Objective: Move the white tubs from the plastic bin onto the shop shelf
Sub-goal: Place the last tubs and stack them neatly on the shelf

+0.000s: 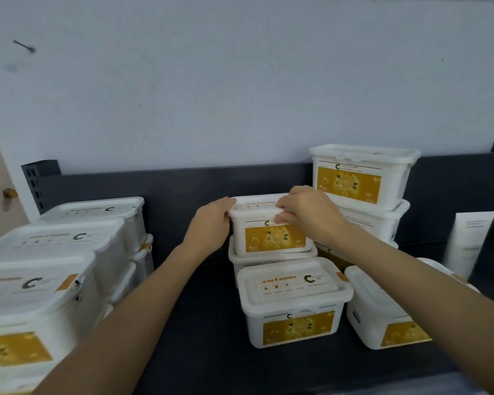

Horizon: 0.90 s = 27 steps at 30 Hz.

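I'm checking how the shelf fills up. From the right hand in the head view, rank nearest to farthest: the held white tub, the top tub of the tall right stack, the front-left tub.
1. Held white tub, under the right hand.
2. Top tub of the tall right stack, just behind-right.
3. Front-left tub, far left.

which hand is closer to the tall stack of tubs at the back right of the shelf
Right. The right hand grips the held tub on the side next to the tall stack, nearly touching it. The left hand holds the tub's far side, away from the stack.
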Motion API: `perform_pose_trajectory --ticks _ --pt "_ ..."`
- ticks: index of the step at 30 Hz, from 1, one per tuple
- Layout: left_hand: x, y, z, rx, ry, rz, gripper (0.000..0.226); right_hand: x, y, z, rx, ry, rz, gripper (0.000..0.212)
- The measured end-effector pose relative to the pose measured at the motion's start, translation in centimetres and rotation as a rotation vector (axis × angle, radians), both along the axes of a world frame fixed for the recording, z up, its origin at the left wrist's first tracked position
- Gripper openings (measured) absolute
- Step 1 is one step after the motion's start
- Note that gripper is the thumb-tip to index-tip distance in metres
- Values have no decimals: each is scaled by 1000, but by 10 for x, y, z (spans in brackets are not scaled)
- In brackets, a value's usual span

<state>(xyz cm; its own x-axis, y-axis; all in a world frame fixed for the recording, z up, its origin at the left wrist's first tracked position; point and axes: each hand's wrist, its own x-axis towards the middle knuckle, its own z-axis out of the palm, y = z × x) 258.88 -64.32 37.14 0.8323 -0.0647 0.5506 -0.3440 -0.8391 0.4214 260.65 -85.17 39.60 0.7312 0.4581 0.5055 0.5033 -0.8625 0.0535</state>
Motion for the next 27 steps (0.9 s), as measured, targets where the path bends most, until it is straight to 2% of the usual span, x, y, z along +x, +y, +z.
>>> perform_pose_trajectory --ticks 5,8,10,13,16,19,23,27 --pt "4 2 -11 -101 59 -4 28 -2 -1 -3 16 -27 -12 28" --pt "5 7 -28 -263 291 122 47 -5 0 -4 13 -21 -22 26" --pt "6 7 -39 -386 443 140 36 -5 0 -4 0 -13 -37 30" --pt "6 1 -46 -497 524 132 8 -5 3 -7 20 -18 -76 30" --pt "10 -5 -50 -670 577 149 15 -5 13 -14 55 -2 -93 30" --pt "13 -5 -50 -890 646 113 11 -4 18 -17 87 -7 -109 29" --pt "14 -2 -48 -927 690 41 44 -5 21 -15 114 -28 -118 28" --pt "8 6 -49 -893 651 95 39 -7 23 -17 177 -42 -109 29"
